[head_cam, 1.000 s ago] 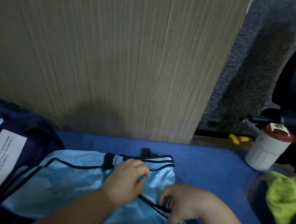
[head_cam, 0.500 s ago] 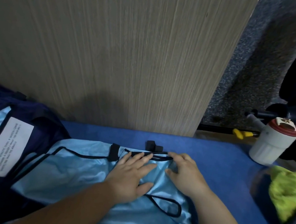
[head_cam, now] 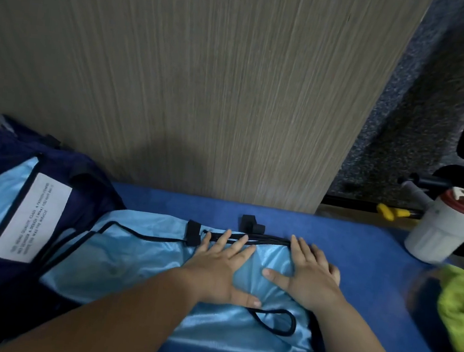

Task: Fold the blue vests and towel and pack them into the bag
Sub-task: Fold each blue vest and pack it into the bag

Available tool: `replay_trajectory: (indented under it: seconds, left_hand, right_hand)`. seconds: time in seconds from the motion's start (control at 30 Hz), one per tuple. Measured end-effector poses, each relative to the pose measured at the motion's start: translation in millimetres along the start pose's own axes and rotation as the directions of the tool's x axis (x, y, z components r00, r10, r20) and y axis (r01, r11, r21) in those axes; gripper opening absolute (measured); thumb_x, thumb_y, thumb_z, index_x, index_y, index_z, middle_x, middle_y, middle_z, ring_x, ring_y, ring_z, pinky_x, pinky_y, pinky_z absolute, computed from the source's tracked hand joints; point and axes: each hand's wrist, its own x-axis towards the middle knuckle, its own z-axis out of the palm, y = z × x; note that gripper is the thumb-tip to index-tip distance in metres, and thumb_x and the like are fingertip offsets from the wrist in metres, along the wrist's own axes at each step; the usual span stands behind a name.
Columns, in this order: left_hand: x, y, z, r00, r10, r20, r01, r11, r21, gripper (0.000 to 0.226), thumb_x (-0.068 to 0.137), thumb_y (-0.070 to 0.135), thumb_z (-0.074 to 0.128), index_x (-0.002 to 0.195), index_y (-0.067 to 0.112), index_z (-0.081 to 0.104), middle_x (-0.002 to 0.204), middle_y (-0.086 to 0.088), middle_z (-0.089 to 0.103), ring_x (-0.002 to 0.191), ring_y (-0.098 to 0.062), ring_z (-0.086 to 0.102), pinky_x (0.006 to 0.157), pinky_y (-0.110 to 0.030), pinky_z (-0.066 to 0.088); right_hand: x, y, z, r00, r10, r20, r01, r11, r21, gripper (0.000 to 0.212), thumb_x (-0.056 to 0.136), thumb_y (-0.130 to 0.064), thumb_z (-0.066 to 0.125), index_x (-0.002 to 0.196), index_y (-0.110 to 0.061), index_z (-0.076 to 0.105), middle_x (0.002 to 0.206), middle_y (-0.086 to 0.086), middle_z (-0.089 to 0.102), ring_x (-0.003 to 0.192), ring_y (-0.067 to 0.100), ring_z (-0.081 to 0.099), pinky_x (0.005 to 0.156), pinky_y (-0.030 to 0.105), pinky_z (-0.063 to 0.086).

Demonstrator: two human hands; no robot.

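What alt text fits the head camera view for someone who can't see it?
Two hands, the left hand and right hand, press flat on a partly folded light blue vest with black trim on a blue tabletop. A navy bag lies at the left; a crumpled yellow-green towel and a white canister with a red lid sit at the right.

The light is dim and cool. A soft dark shadow at lower centre of the wooden panel (head_cam: 207,73) puts the source behind the camera. The pale blue vest (head_cam: 136,254) carries a faint sheen. At the right edge the white container (head_cam: 442,229) and green cloth (head_cam: 460,308) are smeared, and the panel's straight edge leans from wide-angle distortion.
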Motion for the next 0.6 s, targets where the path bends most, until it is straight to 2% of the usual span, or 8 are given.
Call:
replay_trajectory:
  seconds: [0.07, 0.13, 0.23, 0.37, 0.47, 0.53, 0.6]
  left_hand:
    - [-1, 0, 0, 1.000, -0.006, 0.010, 0.006, 1.000, -0.012, 0.111, 0.069, 0.091, 0.039, 0.150, 0.042, -0.018, 0.155, 0.016, -0.030, 0.141, -0.017, -0.036, 0.114, -0.053, -0.022]
    - [-1, -1, 1, 1.000, -0.008, 0.004, 0.008, 1.000, -0.025, 0.112, 0.068, 0.091, 0.040, 0.150, 0.042, -0.018, 0.155, 0.017, -0.030, 0.141, -0.016, -0.036, 0.114, -0.052, -0.022]
    - [0, -3, 2, 1.000, -0.001, -0.018, 0.000, 1.000, -0.030, 0.113, 0.066, 0.093, 0.040, 0.149, 0.043, -0.018, 0.156, 0.017, -0.029, 0.141, -0.015, -0.036, 0.114, -0.052, -0.022]
    - [1, -4, 6, 0.999, 0.006, -0.052, -0.007, 0.999, -0.033, 0.112, 0.066, 0.094, 0.038, 0.150, 0.043, -0.017, 0.157, 0.018, -0.027, 0.141, -0.014, -0.035, 0.115, -0.052, -0.021]
    - [0, -2, 7, 0.997, 0.003, -0.074, -0.005, 0.999, -0.033, 0.110, 0.068, 0.093, 0.037, 0.151, 0.042, -0.015, 0.157, 0.018, -0.025, 0.142, -0.014, -0.033, 0.116, -0.051, -0.020]
    - [0, 0, 6, 0.997, 0.001, -0.077, -0.004, 1.000, -0.030, 0.108, 0.069, 0.092, 0.036, 0.151, 0.041, -0.014, 0.158, 0.018, -0.024, 0.143, -0.013, -0.032, 0.116, -0.051, -0.019]
    - [-1, 0, 7, 0.997, 0.001, -0.079, -0.004, 0.999, -0.034, 0.107, 0.070, 0.091, 0.035, 0.151, 0.041, -0.014, 0.158, 0.018, -0.024, 0.142, -0.013, -0.032, 0.116, -0.051, -0.019]
  right_hand:
    - [-2, 3, -1, 0.996, 0.029, -0.084, -0.026, 0.999, 0.033, 0.096, 0.080, -0.084, 0.033, 0.156, -0.030, 0.010, 0.162, -0.004, 0.014, 0.149, 0.021, 0.007, 0.116, 0.045, 0.015]
    - [-3, 7, -8, 0.984, 0.092, -0.154, -0.061, 0.979, 0.196, 0.081, 0.084, -0.074, 0.046, 0.148, -0.026, 0.033, 0.148, 0.002, 0.039, 0.138, 0.024, 0.030, 0.109, 0.041, 0.031]
    - [-5, 12, -21, 0.993, 0.114, -0.025, -0.094, 0.907, 0.410, 0.062, 0.081, -0.060, 0.066, 0.128, -0.022, 0.049, 0.123, -0.003, 0.057, 0.113, 0.019, 0.056, 0.086, 0.031, 0.047]
    - [-10, 6, -18, 0.994, 0.022, 0.103, -0.075, 0.832, 0.549, 0.044, 0.076, -0.049, 0.078, 0.105, -0.023, 0.058, 0.100, -0.008, 0.065, 0.087, 0.011, 0.065, 0.071, 0.030, 0.057]
    - [-14, 1, -15, 0.987, -0.040, 0.158, -0.059, 0.813, 0.579, 0.033, 0.077, -0.044, 0.078, 0.096, -0.019, 0.070, 0.089, -0.003, 0.074, 0.081, 0.012, 0.070, 0.074, 0.029, 0.058]
    - [-19, 2, -18, 0.973, -0.082, 0.215, -0.068, 0.789, 0.610, 0.031, 0.079, -0.041, 0.077, 0.098, -0.016, 0.071, 0.091, 0.002, 0.076, 0.083, 0.018, 0.072, 0.076, 0.032, 0.059]
    - [-24, 4, -21, 0.944, -0.191, 0.268, -0.046, 0.729, 0.683, 0.030, 0.082, -0.031, 0.077, 0.109, -0.018, 0.069, 0.099, 0.004, 0.076, 0.090, 0.022, 0.073, 0.078, 0.036, 0.060]
